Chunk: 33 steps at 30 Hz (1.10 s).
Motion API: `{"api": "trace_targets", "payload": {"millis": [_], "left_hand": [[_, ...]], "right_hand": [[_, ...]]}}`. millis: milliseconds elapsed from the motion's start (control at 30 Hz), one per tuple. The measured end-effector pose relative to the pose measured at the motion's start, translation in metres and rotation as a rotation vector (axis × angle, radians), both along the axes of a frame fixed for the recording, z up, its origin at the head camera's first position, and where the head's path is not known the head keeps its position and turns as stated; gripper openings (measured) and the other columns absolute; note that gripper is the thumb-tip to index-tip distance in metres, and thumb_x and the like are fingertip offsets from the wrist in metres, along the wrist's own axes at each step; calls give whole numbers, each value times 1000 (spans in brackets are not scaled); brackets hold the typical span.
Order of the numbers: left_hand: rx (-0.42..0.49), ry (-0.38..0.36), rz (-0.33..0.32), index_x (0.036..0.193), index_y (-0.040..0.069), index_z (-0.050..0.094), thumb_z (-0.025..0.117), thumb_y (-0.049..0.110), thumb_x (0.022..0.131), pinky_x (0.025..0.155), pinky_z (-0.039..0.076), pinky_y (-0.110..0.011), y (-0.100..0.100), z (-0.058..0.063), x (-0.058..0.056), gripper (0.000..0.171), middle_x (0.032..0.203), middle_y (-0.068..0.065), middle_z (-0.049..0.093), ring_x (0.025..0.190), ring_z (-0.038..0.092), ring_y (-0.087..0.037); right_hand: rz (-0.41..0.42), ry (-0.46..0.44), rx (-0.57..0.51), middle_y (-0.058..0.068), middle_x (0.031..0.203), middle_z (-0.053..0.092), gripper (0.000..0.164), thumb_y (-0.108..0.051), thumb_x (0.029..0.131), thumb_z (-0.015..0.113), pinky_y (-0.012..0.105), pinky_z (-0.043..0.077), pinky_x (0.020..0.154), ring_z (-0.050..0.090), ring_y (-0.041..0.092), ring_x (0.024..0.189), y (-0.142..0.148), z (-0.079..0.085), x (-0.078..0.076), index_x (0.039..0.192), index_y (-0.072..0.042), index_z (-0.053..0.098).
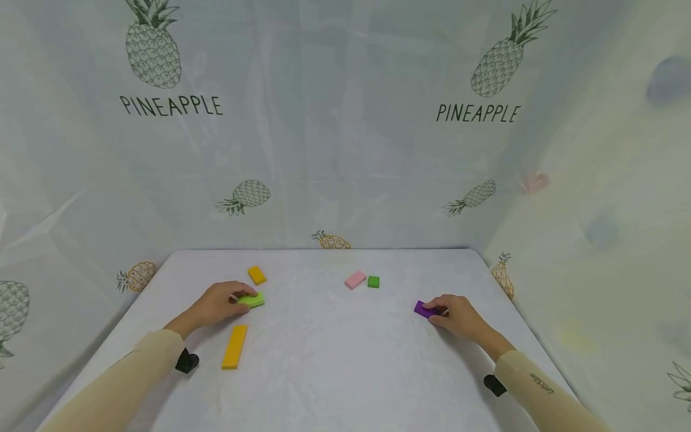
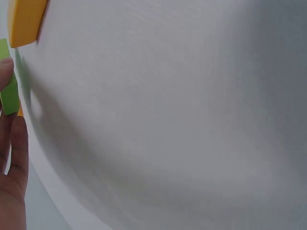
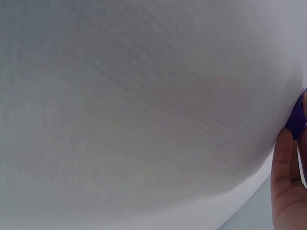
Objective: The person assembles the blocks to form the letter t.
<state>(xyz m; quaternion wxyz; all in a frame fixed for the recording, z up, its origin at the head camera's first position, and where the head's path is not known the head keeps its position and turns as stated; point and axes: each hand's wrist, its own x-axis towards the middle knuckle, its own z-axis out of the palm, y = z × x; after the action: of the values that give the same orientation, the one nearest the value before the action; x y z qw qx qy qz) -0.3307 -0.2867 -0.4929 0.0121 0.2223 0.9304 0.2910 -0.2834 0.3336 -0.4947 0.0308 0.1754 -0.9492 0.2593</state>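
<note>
At the left of the table, my left hand (image 1: 220, 303) pinches a lime-green block (image 1: 252, 300) between thumb and fingers. The left wrist view shows the same green block (image 2: 9, 98) at its left edge, close over the white surface. On the right side, my right hand (image 1: 456, 315) grips a purple block (image 1: 425, 309) by its right end. Only part of that purple block (image 3: 296, 119) shows in the right wrist view, beside the fingertips. A long orange-yellow block (image 1: 234, 347) lies just in front of the left hand, and a short yellow block (image 1: 257, 275) lies behind it.
Toward the back middle of the white table (image 1: 335, 360) lie a pink block (image 1: 355, 279) and a small dark-green block (image 1: 373, 282), side by side. A pale curtain (image 1: 345, 138) with printed pineapples hangs behind the table's back edge and along both sides.
</note>
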Motion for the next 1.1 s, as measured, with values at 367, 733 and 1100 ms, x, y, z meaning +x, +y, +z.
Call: {"api": "trace_targets", "payload": {"millis": [367,733,1100], "left_hand": [[33,-32,-18,122,22,77,84,13,92,94,59,-34,19,7,1,32,119,5,72,107,63,-18],[27,-8,-49,122,23,77,85,12,92,93,59,-32,32,9,1,33,122,7,73,108,64,-16],[38,7,-65,121,26,78,85,12,92,93,59,-31,56,13,8,33,120,11,73,106,64,-13]], "right_hand": [[3,5,3,8,112,75,25,-6,93,81,35,61,81,67,18,95,-3,2,0,118,-8,80],[9,11,4,9,112,75,25,-5,93,80,36,62,81,67,19,95,-3,2,0,119,-7,80],[0,-1,-5,8,112,75,26,-5,93,81,36,61,81,67,18,95,-3,2,1,119,-8,80]]}}
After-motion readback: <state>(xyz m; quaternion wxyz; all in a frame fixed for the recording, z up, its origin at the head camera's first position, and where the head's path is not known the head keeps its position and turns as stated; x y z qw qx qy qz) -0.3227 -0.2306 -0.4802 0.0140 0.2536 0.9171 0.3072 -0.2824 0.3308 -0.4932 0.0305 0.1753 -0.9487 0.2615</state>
